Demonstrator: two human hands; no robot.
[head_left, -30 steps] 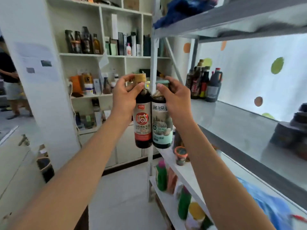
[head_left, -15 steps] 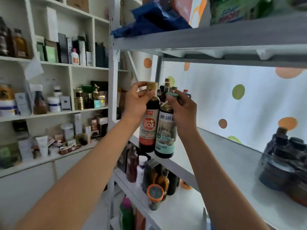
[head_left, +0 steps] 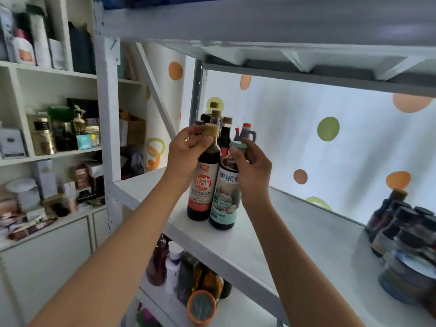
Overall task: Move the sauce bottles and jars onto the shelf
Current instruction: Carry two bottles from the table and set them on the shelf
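My left hand (head_left: 186,154) grips the neck of a dark sauce bottle with a red label (head_left: 204,185) and a gold cap. My right hand (head_left: 253,171) grips the neck of a dark bottle with a green label (head_left: 225,204) and a teal cap. Both bottles stand upright, side by side, with their bases on or just above the white metal shelf (head_left: 295,237) near its front edge. Behind them, at the shelf's far left end, stands a group of dark sauce bottles (head_left: 221,128).
A cluster of dark bottles and jars (head_left: 405,239) sits at the shelf's right end. The shelf above (head_left: 283,29) hangs low overhead. The lower shelf holds bottles and an orange-lidded jar (head_left: 201,308). A white wall unit (head_left: 47,149) full of boxes stands left.
Both hands carried the two bottles forward and down over the shelf's front edge, to its surface. The view swung right toward the metal rack.
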